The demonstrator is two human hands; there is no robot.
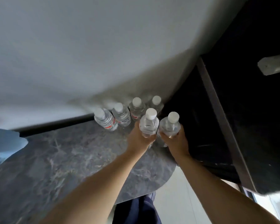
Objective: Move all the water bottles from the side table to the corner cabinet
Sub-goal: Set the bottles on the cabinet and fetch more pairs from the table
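Two bottles upright, long axes vertical, caps up: one (148, 122) gripped in left hand (140, 139), fingers wrapped round its body; other (170, 126) gripped likewise in right hand (176, 143). Both arms outstretched over marbled tabletop (55, 159). Four bottles (120, 113) standing just beyond, against wall (103, 46). Touching tabletop or lifted: cannot tell.

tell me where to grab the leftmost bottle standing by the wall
Grip the leftmost bottle around its ribbed body, just above the red label band, coming from the front left. That side is open marble top; the next bottle crowds its right and the wall is close behind. The cap looks too narrow for a sure hold.
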